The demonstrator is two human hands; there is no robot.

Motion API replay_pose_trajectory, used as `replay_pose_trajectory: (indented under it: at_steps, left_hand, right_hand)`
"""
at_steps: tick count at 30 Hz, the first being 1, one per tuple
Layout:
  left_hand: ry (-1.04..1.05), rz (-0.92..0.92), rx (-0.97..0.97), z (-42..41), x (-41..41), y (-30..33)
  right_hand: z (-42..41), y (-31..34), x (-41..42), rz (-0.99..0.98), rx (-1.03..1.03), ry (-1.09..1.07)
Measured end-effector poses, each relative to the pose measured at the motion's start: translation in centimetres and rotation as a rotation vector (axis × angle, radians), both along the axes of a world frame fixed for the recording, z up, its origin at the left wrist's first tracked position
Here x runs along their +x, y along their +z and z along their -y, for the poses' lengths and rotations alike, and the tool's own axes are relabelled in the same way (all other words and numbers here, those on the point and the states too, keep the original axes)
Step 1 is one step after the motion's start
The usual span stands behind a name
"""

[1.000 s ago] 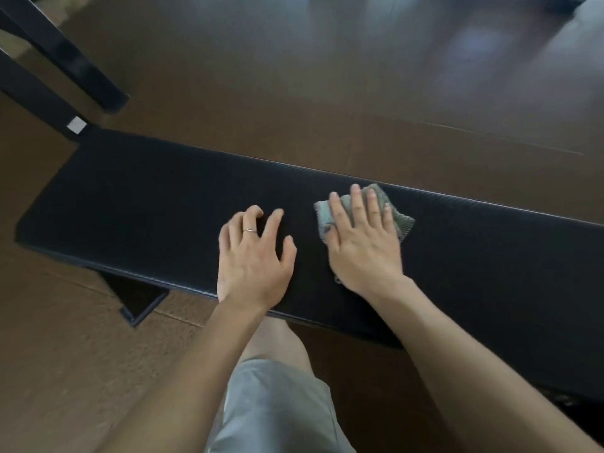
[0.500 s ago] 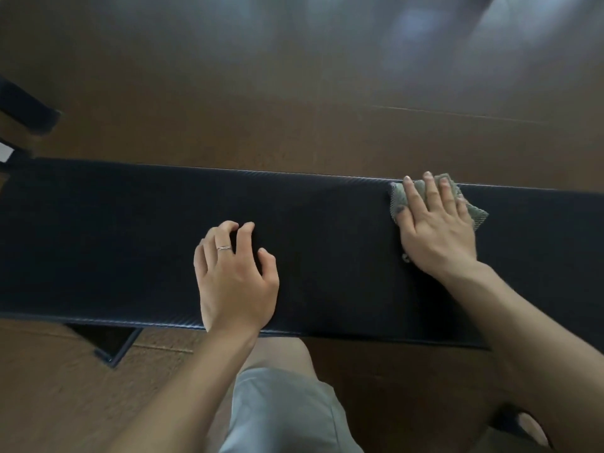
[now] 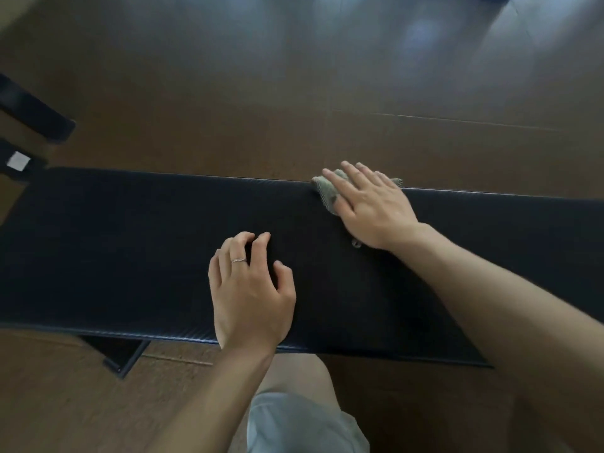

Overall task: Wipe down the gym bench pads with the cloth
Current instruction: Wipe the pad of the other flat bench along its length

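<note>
Sliding from mid-pad to the far edge, the right hand [image 3: 372,204] presses the cloth [image 3: 325,189] flat under spread fingers against the bench pad [image 3: 130,243], while the left hand [image 3: 251,289], empty and loosely curled, braces near the front edge.

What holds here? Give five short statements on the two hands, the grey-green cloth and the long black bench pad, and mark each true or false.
1. The right hand presses the grey-green cloth flat on the long black bench pad. True.
2. The cloth lies at the pad's near edge. False: it sits at the far edge, by the brown floor.
3. The left hand holds a second cloth. False: it holds nothing, its fingertips resting on the pad.
4. A thin ring is on the left hand. True.
5. The cloth is bright red. False: it is grey-green.
</note>
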State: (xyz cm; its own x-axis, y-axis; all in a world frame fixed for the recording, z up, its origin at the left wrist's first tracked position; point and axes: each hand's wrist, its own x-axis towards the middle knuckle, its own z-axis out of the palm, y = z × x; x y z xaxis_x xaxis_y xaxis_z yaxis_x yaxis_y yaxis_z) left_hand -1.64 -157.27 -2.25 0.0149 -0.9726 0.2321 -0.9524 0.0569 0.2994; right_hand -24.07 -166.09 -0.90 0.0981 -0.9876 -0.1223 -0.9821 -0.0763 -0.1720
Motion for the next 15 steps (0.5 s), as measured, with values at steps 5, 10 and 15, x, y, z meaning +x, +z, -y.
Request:
replay_pose_trajectory:
  at_steps: [5, 10, 15]
  left_hand:
    - [0.03, -0.038, -0.018, -0.2, -0.1, 0.1]
    - [0.028, -0.057, -0.055, -0.4, -0.1, 0.0]
    - [0.05, -0.04, -0.054, -0.4, -0.4, -0.1]
  right_hand:
    - [0.6, -0.2, 1.7, -0.025, 0.009, -0.04]
    - [-5.8, 1.1, 2.7, 0.001, 0.064, 0.223]
    - [-9.3, 0.8, 1.9, -0.006, 0.037, 0.43]
